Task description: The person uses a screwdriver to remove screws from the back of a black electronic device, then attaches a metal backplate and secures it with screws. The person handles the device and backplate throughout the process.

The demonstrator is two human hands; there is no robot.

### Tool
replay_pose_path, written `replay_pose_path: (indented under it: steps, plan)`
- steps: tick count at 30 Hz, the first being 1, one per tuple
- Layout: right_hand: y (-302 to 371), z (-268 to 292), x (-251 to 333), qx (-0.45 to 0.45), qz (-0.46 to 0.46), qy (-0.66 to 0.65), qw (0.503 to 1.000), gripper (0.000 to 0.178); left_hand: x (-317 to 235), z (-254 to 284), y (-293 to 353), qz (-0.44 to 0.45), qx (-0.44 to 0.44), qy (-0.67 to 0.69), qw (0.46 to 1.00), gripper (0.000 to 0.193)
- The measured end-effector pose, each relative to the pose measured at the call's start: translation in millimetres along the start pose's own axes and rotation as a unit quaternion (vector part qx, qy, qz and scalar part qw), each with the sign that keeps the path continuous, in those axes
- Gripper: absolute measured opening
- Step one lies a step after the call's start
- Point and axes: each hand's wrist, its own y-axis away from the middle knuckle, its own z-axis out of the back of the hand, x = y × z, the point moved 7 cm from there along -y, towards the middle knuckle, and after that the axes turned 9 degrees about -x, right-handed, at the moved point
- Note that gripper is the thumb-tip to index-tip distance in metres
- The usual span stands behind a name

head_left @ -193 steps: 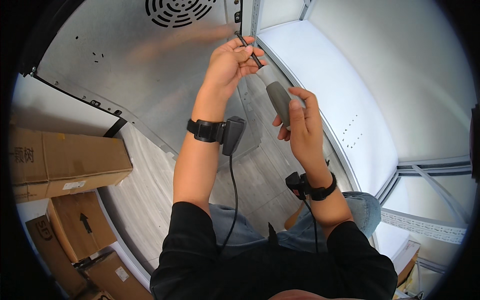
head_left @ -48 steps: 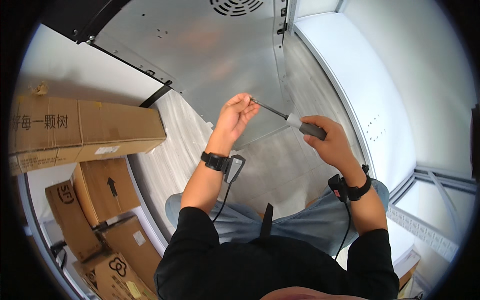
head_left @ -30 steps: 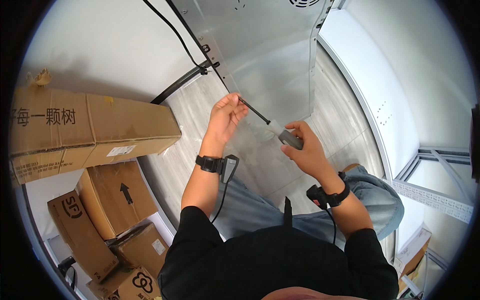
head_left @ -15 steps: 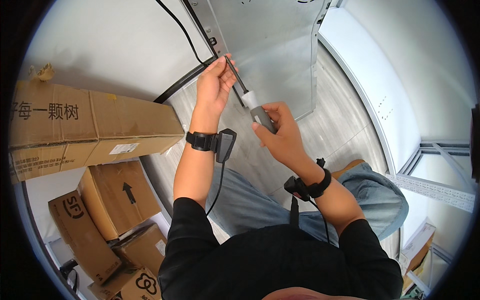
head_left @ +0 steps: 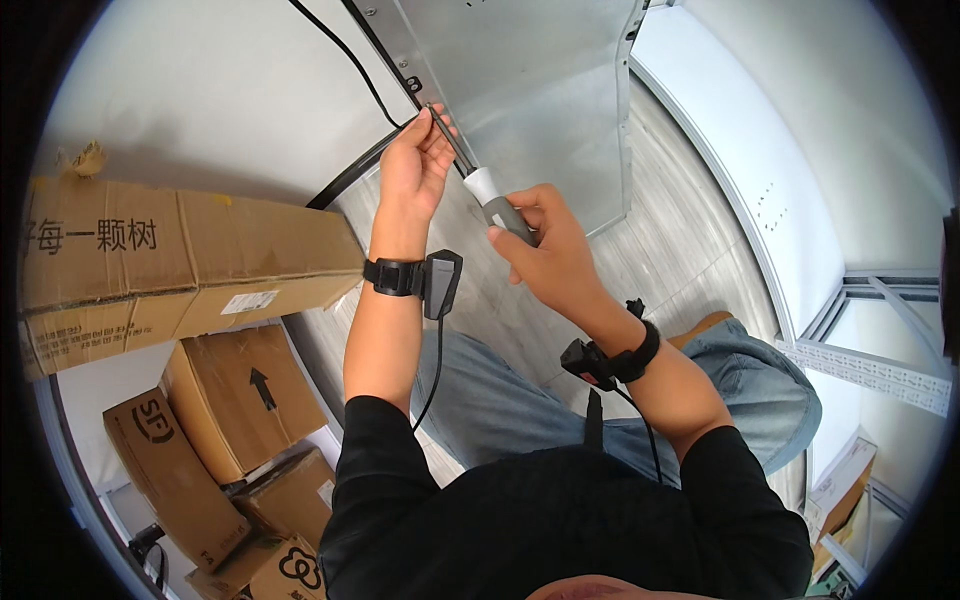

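Note:
A screwdriver [head_left: 481, 184] with a white and grey handle and a dark shaft slants up and left in front of a grey metal panel [head_left: 530, 110]. My right hand [head_left: 555, 250] is wrapped round its handle. At the far end of the shaft, my left hand [head_left: 410, 170] closes thumb and fingers about the tip, close to the panel's left edge. Whether a screw sits at that tip is hidden by the fingers. Just above the left hand, a small dark fitting [head_left: 413, 84] shows on the panel's edge strip.
A black cable [head_left: 350, 58] runs down the white wall to the panel's lower edge. On the left, a long cardboard box [head_left: 270, 235] lies above several smaller cartons [head_left: 240, 400]. White metal framing [head_left: 870, 375] stands on the right. Grey wood-look flooring [head_left: 690, 250] spreads below.
Both hands and the screwdriver have shifted slightly left and away from me. The panel's left edge also appears a little further left. The grip of each hand looks the same.

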Motion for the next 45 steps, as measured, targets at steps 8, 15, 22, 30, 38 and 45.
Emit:
replay_pose_path:
  steps: [8, 15, 22, 30, 38, 45]
  plan:
    - [2.0, -0.9, 1.1, 0.026, -0.084, -0.024, 0.996, 0.029, -4.0, -10.7, 16.4, 0.017, 0.069, -0.078, 0.994, 0.023]
    - [6.3, -11.9, -15.9, 0.082, -0.173, -0.151, 0.970, 0.041, -3.9, -6.3, 13.6, -0.011, 0.044, -0.131, 0.990, 0.022]
    - [15.7, -4.1, -8.3, -0.007, -0.064, 0.019, 0.998, 0.046, -5.1, -4.8, 10.0, -0.028, 0.009, -0.190, 0.981, 0.021]
    - [11.4, -6.2, -22.1, 0.083, -0.224, -0.198, 0.951, 0.046, -7.4, -22.4, 28.5, 0.016, 0.087, -0.201, 0.976, 0.024]
    - [15.8, -2.9, -20.8, 0.036, -0.166, -0.038, 0.985, 0.053, -7.2, -7.8, 12.0, -0.019, 0.060, -0.255, 0.965, 0.017]
    - [16.6, -9.7, -17.8, 0.059, -0.217, -0.171, 0.959, 0.040, -7.9, -12.4, 23.5, -0.008, 0.060, -0.221, 0.973, 0.021]
